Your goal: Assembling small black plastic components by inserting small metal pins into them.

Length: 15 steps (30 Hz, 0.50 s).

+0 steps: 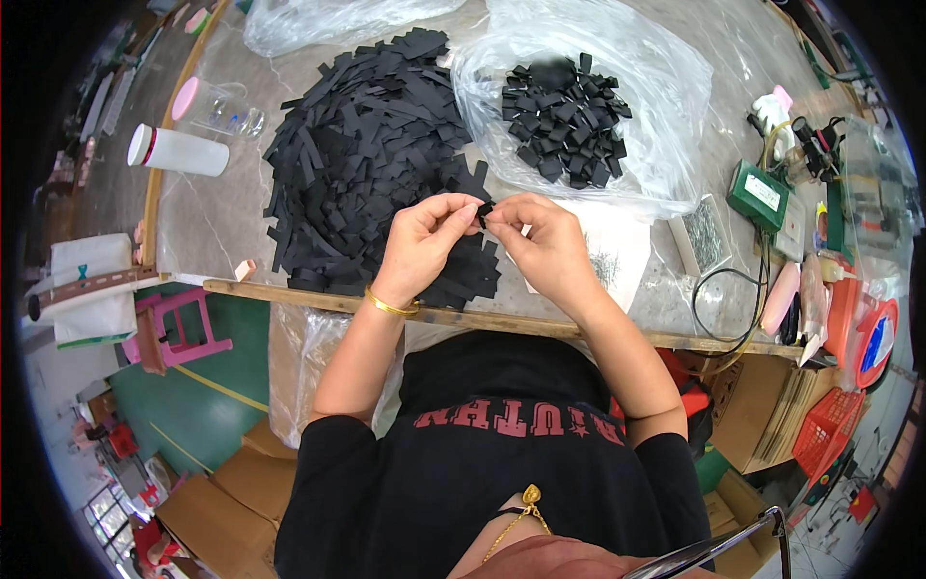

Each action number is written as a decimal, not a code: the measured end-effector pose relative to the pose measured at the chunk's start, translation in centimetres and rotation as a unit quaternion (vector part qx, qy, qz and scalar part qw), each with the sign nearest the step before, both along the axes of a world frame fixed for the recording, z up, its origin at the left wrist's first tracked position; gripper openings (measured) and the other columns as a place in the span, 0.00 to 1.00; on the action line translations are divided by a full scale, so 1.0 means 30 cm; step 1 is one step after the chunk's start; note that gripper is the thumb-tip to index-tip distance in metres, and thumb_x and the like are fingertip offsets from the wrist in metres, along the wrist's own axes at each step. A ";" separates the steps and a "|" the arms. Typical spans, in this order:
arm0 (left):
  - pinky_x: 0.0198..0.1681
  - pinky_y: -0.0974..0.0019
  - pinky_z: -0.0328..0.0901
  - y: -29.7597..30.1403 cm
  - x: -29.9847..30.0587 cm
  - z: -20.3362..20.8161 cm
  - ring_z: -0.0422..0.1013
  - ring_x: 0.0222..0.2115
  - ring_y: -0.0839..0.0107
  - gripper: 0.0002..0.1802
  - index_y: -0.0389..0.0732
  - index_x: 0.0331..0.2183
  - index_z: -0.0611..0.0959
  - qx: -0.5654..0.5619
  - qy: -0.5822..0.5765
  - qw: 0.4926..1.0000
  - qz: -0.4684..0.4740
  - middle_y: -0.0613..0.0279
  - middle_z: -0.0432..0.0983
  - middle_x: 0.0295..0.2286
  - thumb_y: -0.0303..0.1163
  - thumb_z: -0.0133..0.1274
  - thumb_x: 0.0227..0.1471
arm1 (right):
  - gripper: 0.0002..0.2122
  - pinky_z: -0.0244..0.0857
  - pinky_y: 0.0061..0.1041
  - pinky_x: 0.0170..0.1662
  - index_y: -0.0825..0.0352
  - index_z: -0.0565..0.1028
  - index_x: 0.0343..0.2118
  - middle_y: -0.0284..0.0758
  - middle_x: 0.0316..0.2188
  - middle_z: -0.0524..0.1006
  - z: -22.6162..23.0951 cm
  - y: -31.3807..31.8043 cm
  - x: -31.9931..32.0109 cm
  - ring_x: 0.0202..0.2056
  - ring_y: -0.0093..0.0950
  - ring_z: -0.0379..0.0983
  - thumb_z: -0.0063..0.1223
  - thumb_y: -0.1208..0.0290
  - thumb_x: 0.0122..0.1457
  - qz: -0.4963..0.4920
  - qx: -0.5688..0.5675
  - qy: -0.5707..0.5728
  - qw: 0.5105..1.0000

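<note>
Near the table's front edge my left hand and my right hand meet, both in a pinch. Between their fingertips they hold a small black strip, which looks folded; its details are mostly hidden by the fingers. A large heap of flat black strips spreads beside and beyond my left hand. Beyond my right hand, several small black folded pieces lie in a pile on a clear plastic bag. Under my right hand is a white sheet with small thin metal bits on it.
An open box of thin metal pieces stands at the right, near a green box and a black cable. A white bottle and a clear bottle lie at the left. A wooden strip edges the table.
</note>
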<state>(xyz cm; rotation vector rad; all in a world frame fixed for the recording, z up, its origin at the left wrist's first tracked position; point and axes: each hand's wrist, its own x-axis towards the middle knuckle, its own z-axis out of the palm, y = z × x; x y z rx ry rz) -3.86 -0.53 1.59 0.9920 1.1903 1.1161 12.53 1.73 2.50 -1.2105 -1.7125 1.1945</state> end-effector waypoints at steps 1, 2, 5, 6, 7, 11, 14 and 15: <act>0.35 0.76 0.65 0.000 -0.002 0.001 0.69 0.28 0.78 0.08 0.31 0.34 0.77 0.002 -0.001 1.000 -0.006 0.62 0.74 0.27 0.24 0.49 0.49 | 0.04 0.64 0.24 0.30 0.72 0.75 0.24 0.38 0.28 0.75 0.004 0.001 -0.002 0.27 0.29 0.71 0.52 0.76 0.47 -0.002 -0.009 0.005 1.000; 0.35 0.76 0.65 -0.001 -0.003 -0.002 0.69 0.28 0.78 0.08 0.31 0.34 0.77 0.002 -0.001 1.000 -0.008 0.62 0.74 0.27 0.24 0.49 0.49 | 0.04 0.64 0.23 0.30 0.72 0.75 0.24 0.38 0.28 0.75 0.006 0.002 -0.003 0.27 0.29 0.71 0.52 0.76 0.47 -0.005 -0.018 0.010 1.000; 0.36 0.76 0.64 -0.008 -0.005 -0.017 0.69 0.29 0.78 0.09 0.31 0.35 0.76 0.009 -0.017 1.000 -0.006 0.62 0.74 0.27 0.23 0.49 0.49 | 0.04 0.63 0.22 0.30 0.72 0.75 0.24 0.37 0.28 0.75 0.002 0.004 -0.004 0.26 0.27 0.71 0.51 0.76 0.47 -0.004 -0.046 0.033 0.998; 0.36 0.76 0.64 -0.010 -0.004 -0.017 0.69 0.29 0.78 0.09 0.31 0.35 0.76 0.006 -0.022 1.000 -0.008 0.62 0.74 0.28 0.23 0.49 0.49 | 0.04 0.63 0.22 0.30 0.72 0.75 0.24 0.37 0.28 0.75 0.001 0.003 -0.003 0.26 0.27 0.71 0.51 0.76 0.47 -0.005 -0.046 0.033 0.998; 0.36 0.76 0.64 -0.011 -0.002 -0.017 0.69 0.29 0.77 0.09 0.31 0.35 0.76 0.003 -0.028 1.000 -0.009 0.62 0.74 0.28 0.23 0.49 0.49 | 0.05 0.63 0.22 0.30 0.72 0.75 0.25 0.37 0.28 0.75 0.000 0.003 -0.002 0.26 0.27 0.70 0.51 0.77 0.47 -0.003 -0.046 0.035 0.998; 0.36 0.76 0.64 -0.013 0.006 -0.022 0.69 0.28 0.78 0.09 0.31 0.35 0.76 0.007 -0.037 0.999 -0.006 0.62 0.74 0.28 0.22 0.50 0.48 | 0.05 0.63 0.22 0.30 0.72 0.75 0.25 0.37 0.28 0.75 0.002 -0.002 0.000 0.26 0.26 0.70 0.51 0.77 0.47 -0.004 -0.055 0.035 0.998; 0.35 0.76 0.64 -0.013 0.008 -0.028 0.69 0.28 0.78 0.09 0.31 0.35 0.76 0.010 -0.026 1.000 0.000 0.62 0.74 0.27 0.22 0.50 0.48 | 0.04 0.63 0.21 0.30 0.72 0.75 0.25 0.37 0.28 0.75 0.009 -0.005 0.000 0.26 0.26 0.70 0.51 0.77 0.47 -0.004 -0.048 0.040 0.998; 0.34 0.76 0.64 -0.011 0.008 -0.029 0.69 0.28 0.78 0.09 0.31 0.34 0.76 0.008 -0.028 1.000 0.004 0.62 0.74 0.27 0.22 0.50 0.48 | 0.04 0.63 0.21 0.30 0.72 0.75 0.25 0.37 0.28 0.75 0.010 -0.005 0.001 0.26 0.26 0.70 0.51 0.77 0.47 -0.005 -0.049 0.040 0.998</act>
